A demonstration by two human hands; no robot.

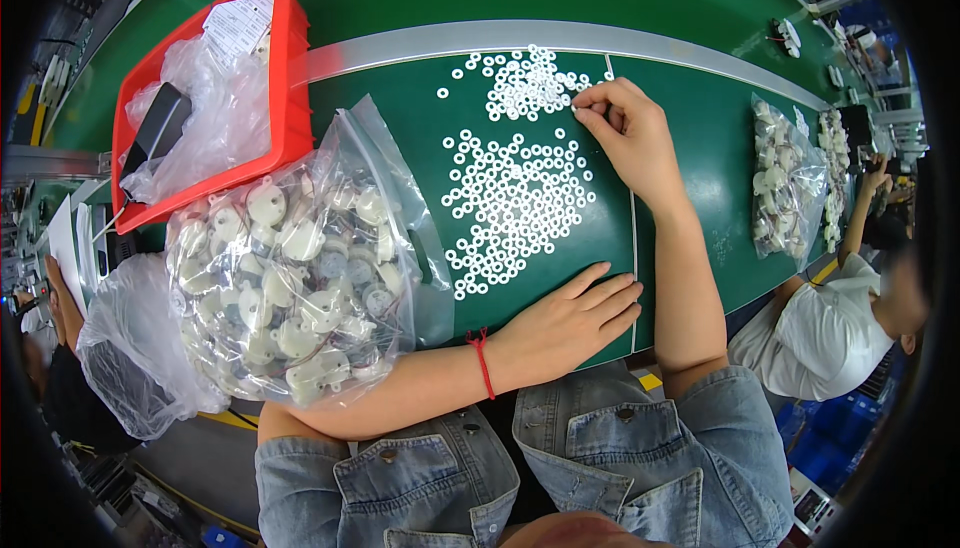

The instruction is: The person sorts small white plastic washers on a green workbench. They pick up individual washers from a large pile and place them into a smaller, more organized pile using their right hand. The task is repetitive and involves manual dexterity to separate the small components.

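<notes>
My right hand point(632, 136) is at the right edge of the farther pile of small white ring washers point(530, 86). Its thumb and forefinger are pinched together; what is between their tips, if anything, is too small to make out. A larger spread of the same white washers point(515, 198) lies nearer to me on the green work surface point(600, 233). My left hand point(572, 323), with a red cord at the wrist, lies flat near the front edge, fingers stretched out and holding nothing. Its forearm runs along a clear bag of round cream-coloured parts with wires point(290, 293).
A red bin point(292, 78) at the back left holds plastic bags, a paper sheet and a black object. A metal strip point(420, 40) crosses behind the washers. Another bag of cream parts point(785, 188) lies at right. Other people sit on both sides.
</notes>
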